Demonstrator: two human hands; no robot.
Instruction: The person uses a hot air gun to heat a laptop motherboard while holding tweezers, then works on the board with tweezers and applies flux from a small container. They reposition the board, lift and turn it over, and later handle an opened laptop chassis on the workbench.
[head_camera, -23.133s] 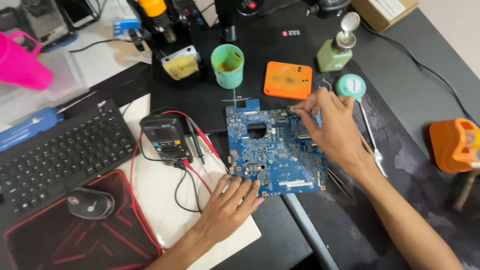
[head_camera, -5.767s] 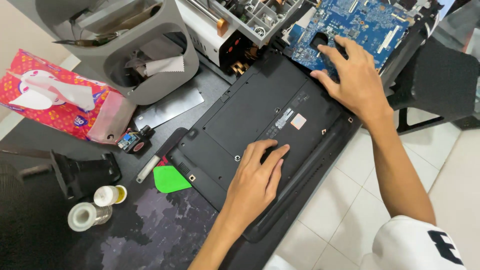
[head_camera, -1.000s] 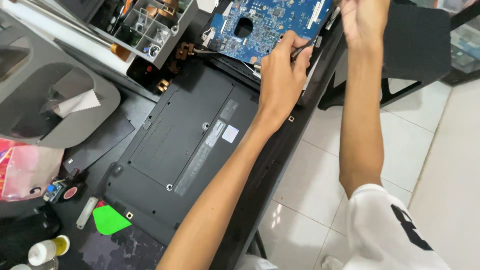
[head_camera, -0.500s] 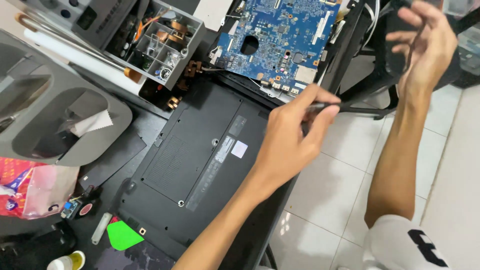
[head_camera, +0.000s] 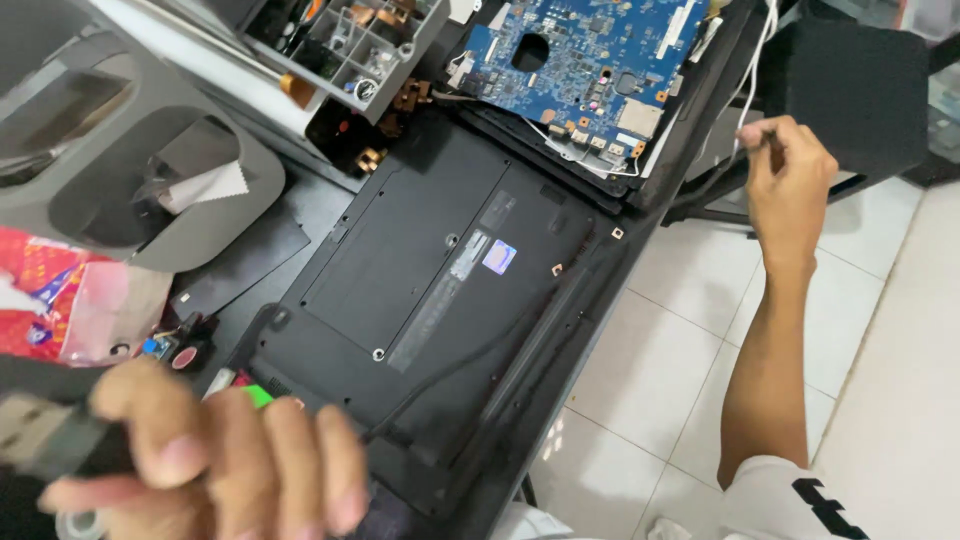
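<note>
The laptop base (head_camera: 440, 290), black and turned underside up, lies slantwise on the dark surface (head_camera: 250, 250), its far end toward 1 o'clock. Touching that far end, at 12 o'clock, rests a blue circuit board (head_camera: 590, 60). At 10 o'clock from the laptop base stands a grey parts tray (head_camera: 350, 50) with small compartments, and farther toward 9 o'clock a grey moulded holder (head_camera: 140, 180) with a white tissue (head_camera: 205, 185) inside. A red patterned packet (head_camera: 60, 290) sits at the 9 o'clock edge. The left hand (head_camera: 215, 455), blurred and close to the camera at 7 o'clock, has its fingers curled around a dark object (head_camera: 50, 445) that cannot be made out. The right hand (head_camera: 790, 180), at 3 o'clock and off the surface, over the white tiled floor (head_camera: 660, 340), pinches a thin dark item too small to identify.
</note>
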